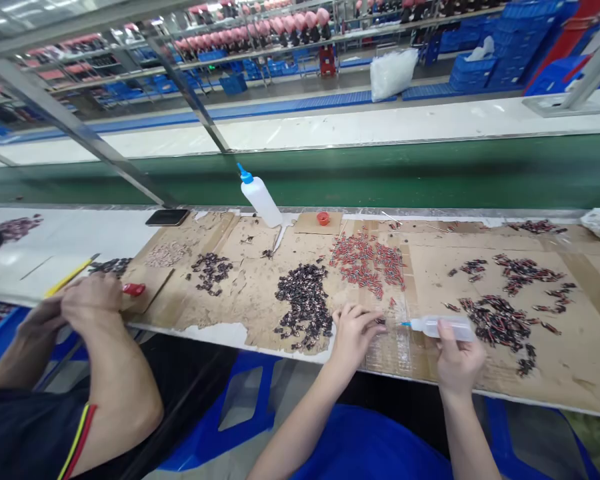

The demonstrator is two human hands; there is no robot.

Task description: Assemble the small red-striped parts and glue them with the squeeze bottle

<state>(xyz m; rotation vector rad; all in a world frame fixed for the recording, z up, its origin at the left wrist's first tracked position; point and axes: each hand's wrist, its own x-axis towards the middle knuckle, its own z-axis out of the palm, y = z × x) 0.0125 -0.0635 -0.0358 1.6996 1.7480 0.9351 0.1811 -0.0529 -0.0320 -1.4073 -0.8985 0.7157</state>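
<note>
Factory floor — long white workbench (70, 233) patched with cardboard sheets (570, 360), green conveyor belt (380, 177) behind it. Beyond, metal racks (260, 40), stacked blue crates (480, 70) — bright overhead light.

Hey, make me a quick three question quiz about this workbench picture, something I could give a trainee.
1. True or false: the right hand holds a small squeeze bottle lying sideways, its blue tip pointing toward the left hand.
2. Which pile lies closest to the left hand: A) the red and blue pieces, B) the dark pieces, C) the pale pieces?
3. What stands upright at the back of the cardboard, near the conveyor belt?

Key:
1. True.
2. B.
3. A white squeeze bottle with a blue nozzle.
</note>
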